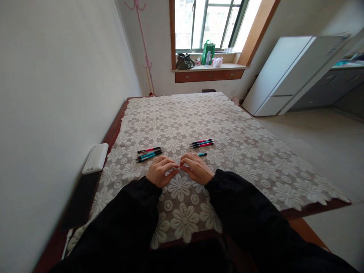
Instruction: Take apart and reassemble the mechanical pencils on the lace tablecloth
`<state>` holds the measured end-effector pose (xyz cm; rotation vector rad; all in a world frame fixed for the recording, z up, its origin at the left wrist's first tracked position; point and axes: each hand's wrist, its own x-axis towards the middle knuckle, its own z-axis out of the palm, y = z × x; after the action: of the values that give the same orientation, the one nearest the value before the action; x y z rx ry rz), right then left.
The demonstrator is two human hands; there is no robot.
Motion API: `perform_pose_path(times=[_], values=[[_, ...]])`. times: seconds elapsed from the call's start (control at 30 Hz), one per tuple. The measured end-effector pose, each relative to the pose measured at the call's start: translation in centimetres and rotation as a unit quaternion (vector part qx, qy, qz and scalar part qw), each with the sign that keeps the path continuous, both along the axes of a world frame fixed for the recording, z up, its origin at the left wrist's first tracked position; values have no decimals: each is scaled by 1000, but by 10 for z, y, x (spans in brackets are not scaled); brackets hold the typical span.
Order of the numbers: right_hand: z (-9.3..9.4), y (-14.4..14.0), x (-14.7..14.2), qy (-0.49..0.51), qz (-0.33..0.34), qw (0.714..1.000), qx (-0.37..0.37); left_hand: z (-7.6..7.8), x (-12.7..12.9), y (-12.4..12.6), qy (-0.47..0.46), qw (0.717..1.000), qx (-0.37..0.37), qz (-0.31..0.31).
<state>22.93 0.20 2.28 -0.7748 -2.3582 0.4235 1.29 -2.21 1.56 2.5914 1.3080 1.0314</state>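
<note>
My sleeves come in from 6 o'clock over the lace cloth. My left hand and right hand meet knuckle to knuckle at the middle, fingers curled and pinched on a pen held between them; only its teal end shows past the right hand at 1 o'clock. I can't tell how much of it each hand grips. At 11 o'clock from the left hand lie the left pens, red and teal, side by side. Just beyond the right hand at 12 o'clock sit the right pens. At 9 o'clock, by the wall, lies a white box. Far off at 12 stands the window.
</note>
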Motion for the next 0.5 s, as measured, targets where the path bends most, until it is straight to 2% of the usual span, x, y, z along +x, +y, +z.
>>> perform_pose_path(times=[0.1,0.17,0.3,0.37,0.5], values=[[0,4,4,-11,10,1000,-1,-1,1,0,-19,1000,5,-8],[1,11,11,-33,-6,999,12,0,1,0,-28,1000,6,3],[-2,33,36,-90,-129,986,61,0,0,1,-46,998,8,40],[-5,41,45,-126,-162,977,62,0,0,1,-55,997,6,56],[-5,41,43,-106,-119,987,37,-1,-1,1,-56,996,-1,68]])
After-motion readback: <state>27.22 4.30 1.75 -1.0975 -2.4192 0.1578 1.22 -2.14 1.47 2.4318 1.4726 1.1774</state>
